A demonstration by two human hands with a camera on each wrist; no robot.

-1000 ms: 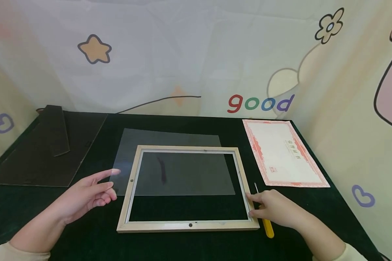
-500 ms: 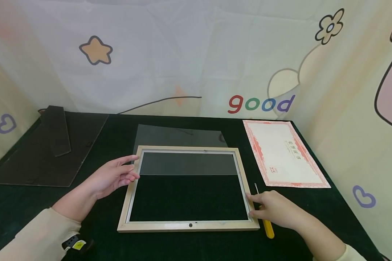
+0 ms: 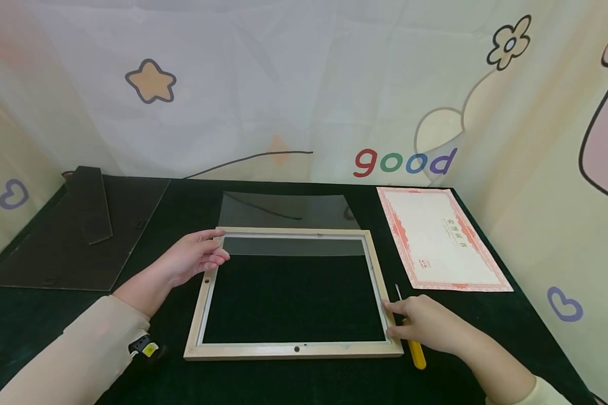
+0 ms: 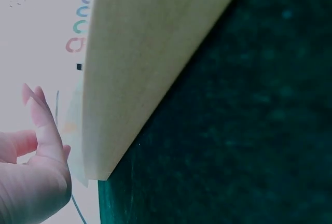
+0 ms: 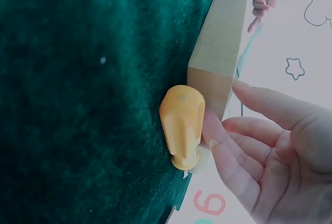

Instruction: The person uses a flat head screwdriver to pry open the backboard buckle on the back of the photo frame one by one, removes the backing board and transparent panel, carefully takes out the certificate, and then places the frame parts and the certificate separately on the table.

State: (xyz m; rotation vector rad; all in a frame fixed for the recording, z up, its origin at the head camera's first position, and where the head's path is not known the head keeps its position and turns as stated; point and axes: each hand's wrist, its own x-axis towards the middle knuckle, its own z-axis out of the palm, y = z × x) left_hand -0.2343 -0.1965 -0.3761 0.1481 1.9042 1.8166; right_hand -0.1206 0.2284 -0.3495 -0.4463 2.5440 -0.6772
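A light wooden picture frame [image 3: 294, 351] lies on the dark green cloth. My right hand [image 3: 428, 323] grips its right side, with the thumb on the top edge in the right wrist view. A clear sheet [image 3: 289, 209] shows behind and through the frame's far part. At its left edge, my left hand [image 3: 190, 260] pinches it with thumb and index finger, above the frame's far left corner. Whether the sheet touches the frame I cannot tell. Beside the right hand lies a yellow-handled screwdriver [image 5: 181, 120] with a thin metal shaft, along the frame's outer side.
On the left lies a black backboard [image 3: 45, 247] with a stand leg [image 3: 93, 208]. A sheet of paper with a red patterned border [image 3: 400, 230] lies at the right. A printed curtain [image 3: 263, 84] hangs behind the table.
My left hand has moved right and away from me along the frame's left side. The clear sheet has moved with it, backward and rightward. The right hand and frame stay nearly still.
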